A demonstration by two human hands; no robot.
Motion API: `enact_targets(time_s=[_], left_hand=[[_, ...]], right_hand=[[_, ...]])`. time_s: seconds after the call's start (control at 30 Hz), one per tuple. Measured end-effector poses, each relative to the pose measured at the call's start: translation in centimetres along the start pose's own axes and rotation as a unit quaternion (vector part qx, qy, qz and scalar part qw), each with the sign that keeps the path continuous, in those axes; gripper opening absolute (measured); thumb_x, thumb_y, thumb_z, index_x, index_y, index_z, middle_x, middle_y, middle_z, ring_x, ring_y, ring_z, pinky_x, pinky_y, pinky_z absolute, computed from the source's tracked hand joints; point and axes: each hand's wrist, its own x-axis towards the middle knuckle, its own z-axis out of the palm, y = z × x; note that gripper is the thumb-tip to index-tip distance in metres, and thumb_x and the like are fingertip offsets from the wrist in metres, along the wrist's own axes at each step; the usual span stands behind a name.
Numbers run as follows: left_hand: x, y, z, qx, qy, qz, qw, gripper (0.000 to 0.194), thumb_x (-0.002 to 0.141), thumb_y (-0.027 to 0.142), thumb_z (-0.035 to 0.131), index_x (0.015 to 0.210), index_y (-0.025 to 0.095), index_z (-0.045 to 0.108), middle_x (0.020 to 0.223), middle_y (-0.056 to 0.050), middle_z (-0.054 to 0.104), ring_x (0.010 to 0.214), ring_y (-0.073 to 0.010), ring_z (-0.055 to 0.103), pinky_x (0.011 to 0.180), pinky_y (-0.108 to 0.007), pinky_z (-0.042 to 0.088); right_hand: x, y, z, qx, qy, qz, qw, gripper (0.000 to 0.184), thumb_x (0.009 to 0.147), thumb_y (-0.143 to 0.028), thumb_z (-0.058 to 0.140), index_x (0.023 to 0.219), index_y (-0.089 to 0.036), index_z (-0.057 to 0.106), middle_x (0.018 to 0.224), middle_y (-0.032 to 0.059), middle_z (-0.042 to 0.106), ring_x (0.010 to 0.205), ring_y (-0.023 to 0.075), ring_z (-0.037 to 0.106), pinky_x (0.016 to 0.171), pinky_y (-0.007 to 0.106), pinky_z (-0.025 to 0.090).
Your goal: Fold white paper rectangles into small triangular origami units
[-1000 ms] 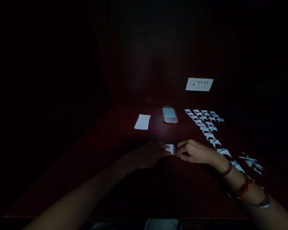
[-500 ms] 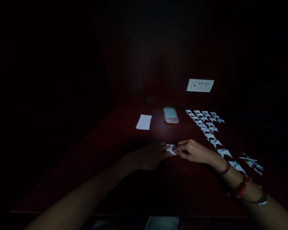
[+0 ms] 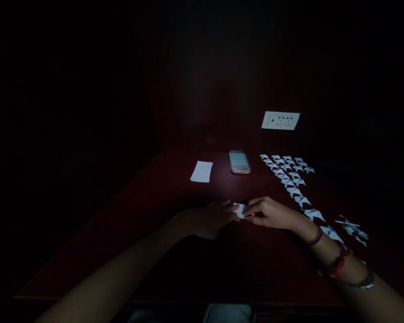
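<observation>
Between my two hands a small piece of white paper (image 3: 239, 210) lies on the dark red table (image 3: 148, 197). My left hand (image 3: 212, 220) is laid flat with its fingers stretched out, the fingertips pressing on the paper's left side. On the right side, my right hand (image 3: 266, 213) has its fingers bent together in a pinch at the paper's edge. Its fingertips hide that edge, so any fold there cannot be made out. A ring is on my left hand, and bracelets circle my right wrist.
A stack of white paper sheets (image 3: 201, 171) lies beyond my left hand, with a phone (image 3: 239, 162) to its right. Several folded paper pieces (image 3: 291, 181) run in rows at the right. Paper scraps (image 3: 353, 229) lie near my right forearm. A socket plate (image 3: 280, 120) is on the wall.
My left fingertips have shifted slightly left on the paper. My right hand stays pinched at its right edge, barely moved. The other things rest as before.
</observation>
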Motion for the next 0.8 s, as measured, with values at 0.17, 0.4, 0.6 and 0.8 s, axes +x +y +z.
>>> enact_targets(time_s=[0.17, 0.4, 0.6, 0.8], left_hand=[[-0.1, 0.2, -0.2, -0.01, 0.034, 0.01, 0.999, 0.064, 0.065, 0.006, 0.046, 0.123, 0.024, 0.027, 0.136, -0.003, 0.013, 0.124, -0.0265, 0.006, 0.096, -0.046, 0.02], [0.6, -0.4, 0.5, 0.027, 0.079, -0.005, 0.996, 0.059, 0.072, 0.008, 0.041, 0.127, 0.021, 0.024, 0.133, -0.002, 0.025, 0.121, -0.0213, 0.02, 0.097, -0.038, 0.024], [1.0, -0.4, 1.1, 0.067, 0.111, 0.007, 0.992, 0.05, 0.076, 0.01, 0.041, 0.124, 0.021, 0.03, 0.13, -0.003, 0.03, 0.119, -0.0211, 0.025, 0.094, -0.037, 0.026], [0.8, -0.2, 1.2, 0.067, 0.103, 0.011, 0.992, 0.046, 0.077, 0.02, 0.045, 0.122, 0.021, 0.032, 0.132, -0.006, 0.026, 0.12, -0.0256, 0.023, 0.094, -0.04, 0.026]], right_hand=[[-0.1, 0.6, 0.1, 0.011, 0.012, 0.01, 1.0, 0.021, 0.077, -0.02, 0.047, 0.093, -0.018, 0.061, 0.076, 0.0021, 0.056, 0.063, 0.0093, 0.05, 0.059, 0.02, 0.037], [-0.3, 1.1, -0.2, -0.016, 0.001, -0.003, 1.0, 0.027, 0.079, -0.026, 0.046, 0.102, -0.02, 0.058, 0.074, 0.0019, 0.054, 0.062, 0.009, 0.049, 0.058, 0.02, 0.037], [-0.4, 1.0, -0.7, -0.049, -0.018, -0.014, 0.999, 0.024, 0.078, -0.025, 0.047, 0.097, -0.019, 0.061, 0.076, 0.0031, 0.056, 0.064, 0.0101, 0.052, 0.06, 0.021, 0.037], [-0.5, 1.1, -1.2, -0.057, -0.033, -0.019, 0.998, 0.021, 0.077, -0.023, 0.048, 0.091, -0.018, 0.063, 0.079, 0.0033, 0.059, 0.068, 0.011, 0.054, 0.062, 0.021, 0.038]])
